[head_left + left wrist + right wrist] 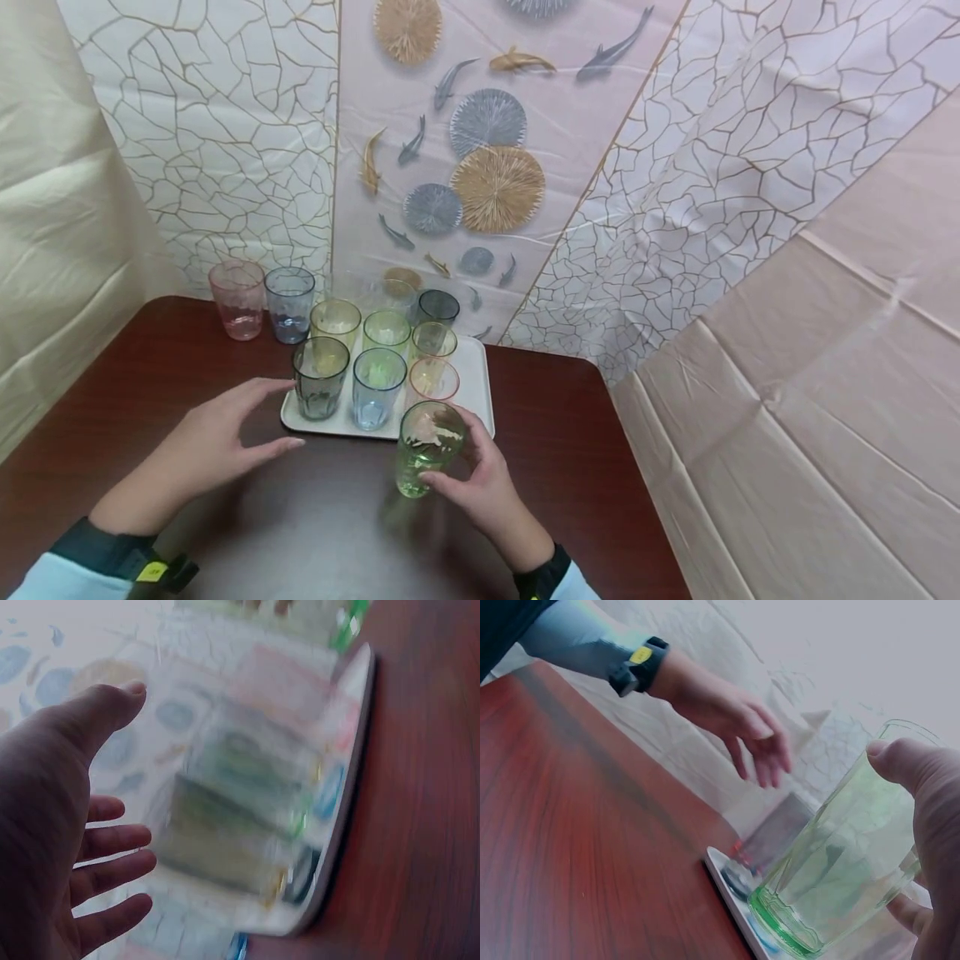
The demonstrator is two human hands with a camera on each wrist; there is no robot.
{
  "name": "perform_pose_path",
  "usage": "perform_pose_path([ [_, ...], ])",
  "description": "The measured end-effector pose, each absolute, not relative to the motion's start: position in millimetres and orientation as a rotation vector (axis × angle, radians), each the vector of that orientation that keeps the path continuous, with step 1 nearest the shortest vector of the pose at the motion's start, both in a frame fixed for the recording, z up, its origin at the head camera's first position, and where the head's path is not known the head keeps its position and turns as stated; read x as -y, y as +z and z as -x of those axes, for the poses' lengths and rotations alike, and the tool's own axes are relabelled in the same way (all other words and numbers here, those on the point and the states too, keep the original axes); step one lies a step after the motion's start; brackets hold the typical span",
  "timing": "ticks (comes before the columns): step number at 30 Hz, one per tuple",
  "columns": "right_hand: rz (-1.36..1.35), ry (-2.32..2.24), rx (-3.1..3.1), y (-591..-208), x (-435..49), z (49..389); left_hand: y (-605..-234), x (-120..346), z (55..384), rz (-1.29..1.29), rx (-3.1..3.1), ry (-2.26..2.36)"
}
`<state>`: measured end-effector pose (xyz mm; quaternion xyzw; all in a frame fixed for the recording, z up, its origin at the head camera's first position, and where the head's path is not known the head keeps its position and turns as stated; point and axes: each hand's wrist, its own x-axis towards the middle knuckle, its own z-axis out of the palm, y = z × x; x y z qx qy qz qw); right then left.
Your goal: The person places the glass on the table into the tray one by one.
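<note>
My right hand (480, 479) grips a green drinking glass (427, 454) between thumb and fingers, in front of the white tray's near edge. In the right wrist view the same green glass (832, 855) is tilted, its thick base lowest. My left hand (202, 442) is held with thumb and fingers spread, holding nothing. Its fingertips are nearest to a dark grey glass (320, 392) at the tray's front left corner. Beside that glass stands a light blue glass (373, 396). In the blurred left wrist view, the left hand (67, 825) has its fingers parted.
The white tray (475, 375) carries several upright tinted glasses, including a pink-rimmed glass (433, 382) and a dark glass (438, 308). Left of it stand a pink glass (238, 304) and a blue glass (289, 308) on the brown table (570, 467). Patterned cloth (645, 208) hangs behind.
</note>
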<state>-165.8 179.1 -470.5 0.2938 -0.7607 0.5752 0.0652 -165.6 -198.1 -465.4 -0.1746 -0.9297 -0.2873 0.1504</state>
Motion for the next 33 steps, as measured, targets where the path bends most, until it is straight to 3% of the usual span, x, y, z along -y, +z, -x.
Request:
perform_pose_path([
  [19, -0.627, 1.637, 2.328, -473.0, -222.2, 180.1, -498.6, 250.9, 179.8, 0.267, 2.787, -0.401],
  [33, -0.384, 1.712, 2.271, -476.0, -233.3, 243.1, -506.4, 252.1, 184.5, 0.220, 2.841, -0.415],
])
